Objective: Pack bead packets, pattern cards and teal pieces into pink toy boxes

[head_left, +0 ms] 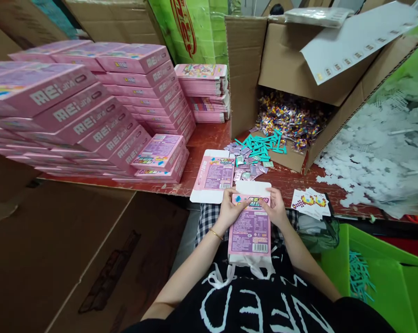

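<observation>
A pink and purple printed carton [251, 231] rests upright against my lap, its white end flap [253, 187] standing up at the far end. My left hand [231, 208] grips its left edge, with the thumb lying across the printed face. On the opposite edge my right hand [275, 209] holds the same carton, thumb also on the front. The fingers behind the carton are hidden. Just beyond my left hand a second, flattened carton [215, 173] lies at the table's front edge with its white flaps spread.
Stacks of filled-out pink boxes [70, 101] stand left. Flat cartons [203, 88] are piled behind. Turquoise plastic pieces [264, 147] and small sachets [248, 171] lie mid-table before a cardboard box [245, 74] of colourful bead bags [288, 118]. Printed cards [309, 202] and a green bin [337, 259] are right.
</observation>
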Demonstrator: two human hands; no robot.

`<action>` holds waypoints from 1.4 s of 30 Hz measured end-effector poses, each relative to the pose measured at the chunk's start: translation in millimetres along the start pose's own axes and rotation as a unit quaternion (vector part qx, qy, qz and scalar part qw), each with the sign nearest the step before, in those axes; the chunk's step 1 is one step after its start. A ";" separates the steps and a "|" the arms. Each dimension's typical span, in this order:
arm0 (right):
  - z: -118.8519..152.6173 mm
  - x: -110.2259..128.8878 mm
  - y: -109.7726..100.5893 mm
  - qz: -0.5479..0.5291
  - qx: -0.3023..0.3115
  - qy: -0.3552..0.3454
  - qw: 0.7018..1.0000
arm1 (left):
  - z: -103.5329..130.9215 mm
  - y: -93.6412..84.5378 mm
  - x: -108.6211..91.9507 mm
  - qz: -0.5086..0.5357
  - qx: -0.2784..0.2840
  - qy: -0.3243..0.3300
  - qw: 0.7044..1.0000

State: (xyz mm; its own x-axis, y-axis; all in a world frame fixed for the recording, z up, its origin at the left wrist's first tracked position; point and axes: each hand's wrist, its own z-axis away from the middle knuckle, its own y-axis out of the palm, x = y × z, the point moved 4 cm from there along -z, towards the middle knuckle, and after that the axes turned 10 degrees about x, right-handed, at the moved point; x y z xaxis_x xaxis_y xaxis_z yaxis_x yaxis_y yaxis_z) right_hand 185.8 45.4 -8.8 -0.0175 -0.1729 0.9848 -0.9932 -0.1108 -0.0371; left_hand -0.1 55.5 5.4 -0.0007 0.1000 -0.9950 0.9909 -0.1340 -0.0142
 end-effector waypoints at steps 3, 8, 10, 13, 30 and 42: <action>2.6 9.8 3.0 0.022 0.017 -0.012 1.000 | -2.4 -1.0 -4.2 0.058 -0.021 -0.008 0.998; 10.7 29.1 1.0 0.040 -0.013 -0.076 0.996 | -8.1 0.3 -13.5 0.050 0.067 -0.023 0.996; 11.7 31.5 0.4 0.017 -0.021 -0.093 0.995 | -7.0 1.1 -15.7 0.056 0.087 0.002 0.995; 4.7 27.8 -2.3 -0.008 -0.017 -0.021 1.000 | -5.7 3.0 -13.0 0.043 0.081 -0.026 0.995; -16.4 32.0 -28.6 -0.083 0.081 0.154 0.981 | -0.5 13.8 -18.0 -0.021 0.064 -0.014 0.998; -4.5 66.9 -13.0 0.017 0.221 0.023 0.975 | -4.3 8.0 -19.2 0.020 0.122 0.025 0.992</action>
State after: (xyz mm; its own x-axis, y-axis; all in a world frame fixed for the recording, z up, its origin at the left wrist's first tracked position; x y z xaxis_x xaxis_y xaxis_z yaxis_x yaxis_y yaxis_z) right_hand 197.0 39.7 58.3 -0.0656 -0.1405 0.9879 -0.8450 -0.5187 -0.1298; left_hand 8.3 56.7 24.8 0.0515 0.1371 -0.9892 0.9280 -0.3725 -0.0033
